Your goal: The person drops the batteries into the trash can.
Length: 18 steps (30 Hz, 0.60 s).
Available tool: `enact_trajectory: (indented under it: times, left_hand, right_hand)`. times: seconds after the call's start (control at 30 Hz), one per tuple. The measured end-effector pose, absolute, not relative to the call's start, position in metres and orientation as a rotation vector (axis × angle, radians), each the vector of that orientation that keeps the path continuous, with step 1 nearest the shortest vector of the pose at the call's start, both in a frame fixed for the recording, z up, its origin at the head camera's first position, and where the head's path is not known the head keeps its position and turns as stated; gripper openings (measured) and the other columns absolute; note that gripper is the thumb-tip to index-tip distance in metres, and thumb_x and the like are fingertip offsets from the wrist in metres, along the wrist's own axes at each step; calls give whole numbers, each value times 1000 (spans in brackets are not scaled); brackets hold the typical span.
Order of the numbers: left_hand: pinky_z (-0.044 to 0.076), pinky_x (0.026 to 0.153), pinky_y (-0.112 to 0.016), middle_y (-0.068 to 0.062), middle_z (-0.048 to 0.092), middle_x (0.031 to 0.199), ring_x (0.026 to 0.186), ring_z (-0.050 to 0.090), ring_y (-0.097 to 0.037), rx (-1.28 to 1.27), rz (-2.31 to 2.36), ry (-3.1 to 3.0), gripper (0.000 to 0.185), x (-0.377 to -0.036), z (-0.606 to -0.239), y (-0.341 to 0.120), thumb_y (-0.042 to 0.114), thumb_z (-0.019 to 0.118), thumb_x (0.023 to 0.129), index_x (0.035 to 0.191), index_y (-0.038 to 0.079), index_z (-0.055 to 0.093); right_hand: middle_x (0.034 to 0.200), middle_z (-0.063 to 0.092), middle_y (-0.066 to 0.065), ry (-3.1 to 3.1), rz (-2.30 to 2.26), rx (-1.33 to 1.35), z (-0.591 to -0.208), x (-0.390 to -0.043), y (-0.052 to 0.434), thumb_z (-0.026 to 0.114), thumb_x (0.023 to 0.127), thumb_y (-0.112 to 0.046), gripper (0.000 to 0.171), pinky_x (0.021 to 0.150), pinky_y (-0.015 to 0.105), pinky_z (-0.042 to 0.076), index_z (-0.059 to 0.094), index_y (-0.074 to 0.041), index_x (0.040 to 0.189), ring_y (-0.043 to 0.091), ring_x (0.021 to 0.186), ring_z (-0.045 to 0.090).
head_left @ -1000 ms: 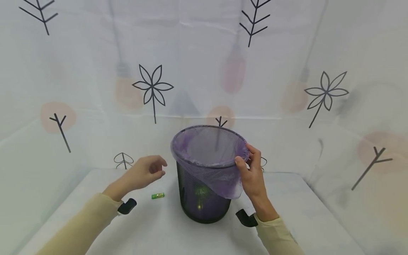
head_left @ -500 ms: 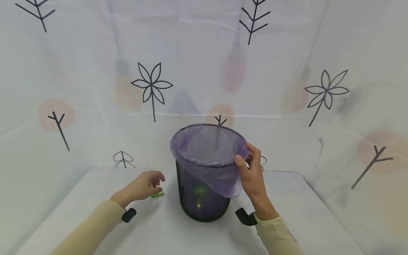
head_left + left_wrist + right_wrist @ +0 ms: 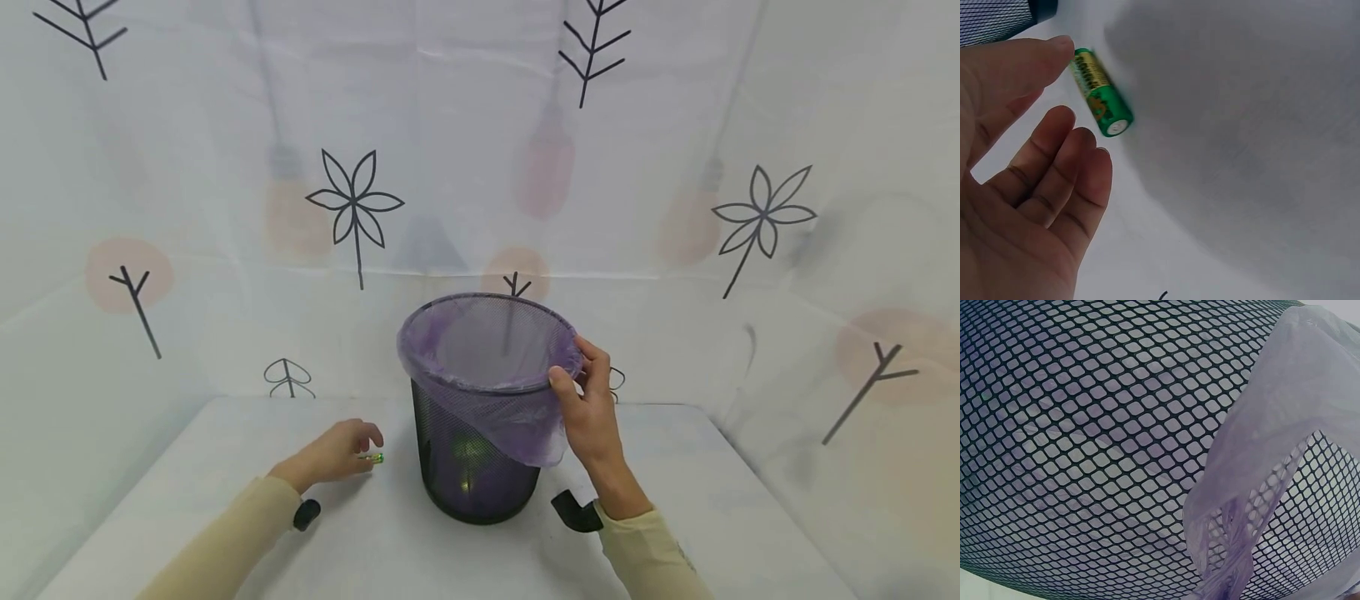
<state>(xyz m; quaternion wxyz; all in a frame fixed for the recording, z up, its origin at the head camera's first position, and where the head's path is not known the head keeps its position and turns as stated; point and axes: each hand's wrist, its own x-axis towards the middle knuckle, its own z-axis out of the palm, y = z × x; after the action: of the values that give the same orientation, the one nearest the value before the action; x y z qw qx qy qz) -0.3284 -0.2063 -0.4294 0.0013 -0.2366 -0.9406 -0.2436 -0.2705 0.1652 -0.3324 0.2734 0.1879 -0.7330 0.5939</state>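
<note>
A black mesh wastebasket [image 3: 480,467] stands upright, lined with a purple plastic bag [image 3: 517,425] folded over its rim. My right hand [image 3: 592,408] grips the basket's right rim through the bag, thumb at the front and fingers farther back. To the left of the basket, my left hand [image 3: 337,454] is low over the table, fingers loosely bent around a green and gold battery [image 3: 1100,94]. In the left wrist view the battery lies just beyond the fingertips, not pinched; one fingertip overlaps its far end, and contact there cannot be told.
The white table [image 3: 360,550] runs back to a pale patterned cloth [image 3: 450,208] hanging behind and at both sides. The right wrist view is filled by the basket's mesh [image 3: 1116,425] and the bag's loose, bunched edge [image 3: 1297,381].
My left hand has come down and slightly toward the table from above, reaching the battery and partly covering it in the head view. The right hand keeps its hold on the rim.
</note>
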Motion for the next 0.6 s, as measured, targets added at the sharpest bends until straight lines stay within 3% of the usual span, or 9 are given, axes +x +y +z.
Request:
enact_trajectory:
  times: [0.2,0.43,0.6]
  left_hand:
    - [44,72,-39,-3,55,85,81,52,-19,-759,-742,-2951,25,-330,-438,-208,3,74,76,99,12,67]
    - [46,71,-35,-1,56,85,78,53,-16,-713,-793,-3009,25,-330,-441,-209,3,72,77,99,14,69]
    - [45,66,-33,0,56,79,73,52,-16,-743,-825,-3020,27,-330,-443,-208,0,70,77,101,13,66]
  right_hand:
    - [131,44,18,-1973,1588,506,-332,-270,165,54,95,-18,56,92,45,39,27,-15,145,26,117,47]
    - [128,45,16,-1991,1573,491,-333,-271,166,55,95,-19,58,86,29,41,27,-17,145,19,111,48]
    - [129,44,16,-1995,1576,492,-333,-272,166,54,95,-19,58,88,36,40,26,-16,146,22,113,47]
